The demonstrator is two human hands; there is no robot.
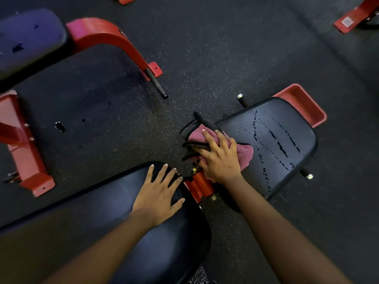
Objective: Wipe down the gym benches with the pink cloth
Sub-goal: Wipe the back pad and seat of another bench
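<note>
A black padded bench seat [287, 124] with wet streaks and droplets sits right of centre. On its near-left edge lies the pink cloth [245, 155], pressed down under my right hand [220, 158], fingers spread over it. A dark strap-like piece pokes out beside the cloth. My left hand [159, 191] rests flat, fingers apart, on the end of the long black back pad [123, 232] at the bottom. A red hinge bracket [200, 186] joins the two pads between my hands.
A second bench with a purple-black pad [28, 37] and a curved red frame [114, 39] stands at the upper left; its black handle bar [156, 84] juts out. A red base foot [26, 152] lies at left. Dark speckled rubber floor [205, 48] surrounds everything.
</note>
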